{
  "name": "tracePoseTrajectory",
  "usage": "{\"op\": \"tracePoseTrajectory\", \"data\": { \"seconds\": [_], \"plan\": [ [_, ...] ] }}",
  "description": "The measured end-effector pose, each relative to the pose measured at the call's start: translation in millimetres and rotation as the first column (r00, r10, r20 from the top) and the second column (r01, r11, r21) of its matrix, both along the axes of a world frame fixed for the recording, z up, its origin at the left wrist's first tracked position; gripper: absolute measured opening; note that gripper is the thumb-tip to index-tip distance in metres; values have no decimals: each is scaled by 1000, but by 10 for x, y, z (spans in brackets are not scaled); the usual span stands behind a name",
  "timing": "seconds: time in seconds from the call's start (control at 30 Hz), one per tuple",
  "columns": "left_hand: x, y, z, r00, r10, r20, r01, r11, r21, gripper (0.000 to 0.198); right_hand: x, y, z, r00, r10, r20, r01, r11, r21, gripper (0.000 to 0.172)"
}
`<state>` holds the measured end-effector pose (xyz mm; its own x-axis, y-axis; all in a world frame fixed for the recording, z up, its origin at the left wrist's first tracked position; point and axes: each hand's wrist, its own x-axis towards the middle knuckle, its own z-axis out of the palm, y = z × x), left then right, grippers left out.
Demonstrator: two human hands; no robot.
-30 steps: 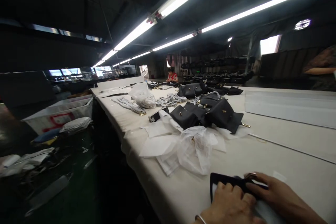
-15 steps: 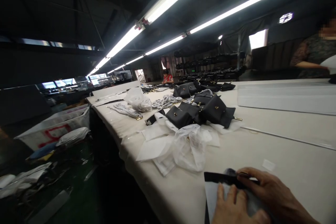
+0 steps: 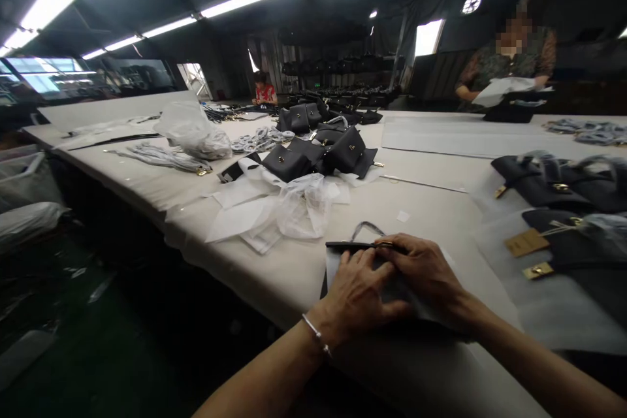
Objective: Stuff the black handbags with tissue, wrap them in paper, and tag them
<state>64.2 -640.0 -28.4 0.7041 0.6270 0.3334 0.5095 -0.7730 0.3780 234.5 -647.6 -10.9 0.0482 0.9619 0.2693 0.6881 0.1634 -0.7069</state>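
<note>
A person's left hand (image 3: 355,294) rests spread and unclenched on a flat black bag (image 3: 399,289) fronted with a pale sheet, at six o'clock on a cream cloth-covered desk (image 3: 431,219), as the right hand (image 3: 426,271) grasps the bag's top edge beside a gold-toned metal fitting (image 3: 385,244). From there, a crumpled translucent plastic bag (image 3: 304,208) lies at ten o'clock, heaped black leather bags (image 3: 345,151) at eleven and a tan cardboard tag (image 3: 526,243) near three, while a co-worker holding white sheeting (image 3: 504,89) appears at one.
</note>
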Motion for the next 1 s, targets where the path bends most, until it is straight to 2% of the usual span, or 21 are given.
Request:
{"op": "tracePoseTrajectory", "data": {
  "seconds": [0.13, 0.23, 0.33, 0.43, 0.53, 0.63, 0.7, 0.8, 0.87, 0.93, 1.0],
  "plan": [
    [-5, 8, -32, 992, 76, 101, -76, 997, -8, 74, 24, -37, -63, 1000, 20, 15, -21, 994, 106, 21],
    [-4, 30, -66, 994, 70, 85, -76, 994, 80, 61, 37, -64, -72, 998, 44, 46, -51, 983, 176, 21],
    [-12, 37, -90, 992, 76, 97, -89, 986, 139, 57, 44, -101, -57, 994, 92, 67, -103, 977, 187, 20],
    [-39, 35, -103, 991, 73, 112, -93, 977, 190, 60, 43, -164, -49, 987, 136, 86, -148, 976, 157, 22],
    [-75, 41, -85, 996, 3, 86, -25, 967, 254, 59, 44, -229, -72, 995, 91, 50, -97, 986, 134, 24],
    [-85, 35, -19, 994, -112, -16, 113, 957, 269, 44, 80, -245, -115, 995, -20, -94, 23, 999, 31, 23],
    [-69, -6, 32, 986, -133, -104, 154, 958, 241, 39, 124, -222, -141, 976, -66, -208, 51, 996, -79, 26],
    [-40, -141, 42, 978, -86, -193, 127, 969, 213, 51, 183, -177, -163, 944, -58, -326, 9, 988, -151, 33],
    [-41, -244, -21, 979, -50, -199, 99, 964, 245, 66, 195, -169, -167, 936, -47, -349, -6, 989, -150, 35],
    [-56, -313, -124, 985, -12, -174, 62, 957, 282, 74, 182, -187, -171, 947, -31, -320, -6, 993, -115, 32],
    [-71, -336, -226, 989, 12, -149, 31, 958, 284, 73, 161, -222, -179, 970, 10, -242, -19, 999, -35, 25]
  ]
}}
